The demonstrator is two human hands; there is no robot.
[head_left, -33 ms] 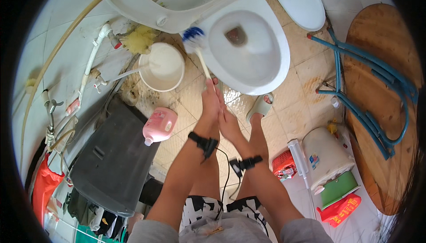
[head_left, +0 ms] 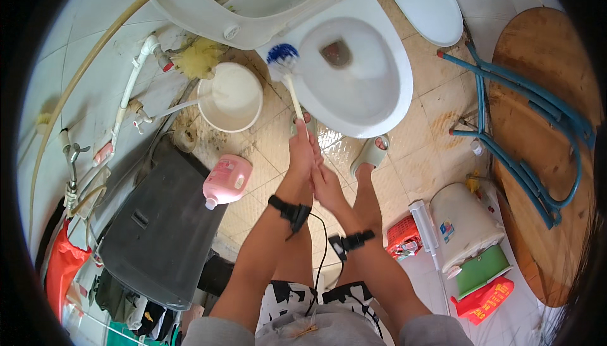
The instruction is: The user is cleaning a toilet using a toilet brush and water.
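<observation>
A toilet brush (head_left: 292,93) with a cream handle and blue-and-white bristles is held out in front of me. Its bristles rest at the left rim of the white toilet bowl (head_left: 404,86). My left hand (head_left: 301,150) is wrapped round the handle. Just below it, my right hand (head_left: 327,189) closes around the handle's lower end, against the left hand; its fingertips are partly hidden. The toilet seat (head_left: 234,32) is raised behind the bowl, and water stands in the drain.
Left of the toilet, a white bucket (head_left: 257,102) stands under a running tap (head_left: 140,118). A pink bottle (head_left: 226,178) and a dark grey bin-like box (head_left: 155,232) are nearer. A folding table (head_left: 537,156) leans at right, near a beige bucket (head_left: 465,222) and red basket (head_left: 403,238).
The brush head has shifted slightly right and toward me along the bowl's left rim. Both hands stay on the handle.
</observation>
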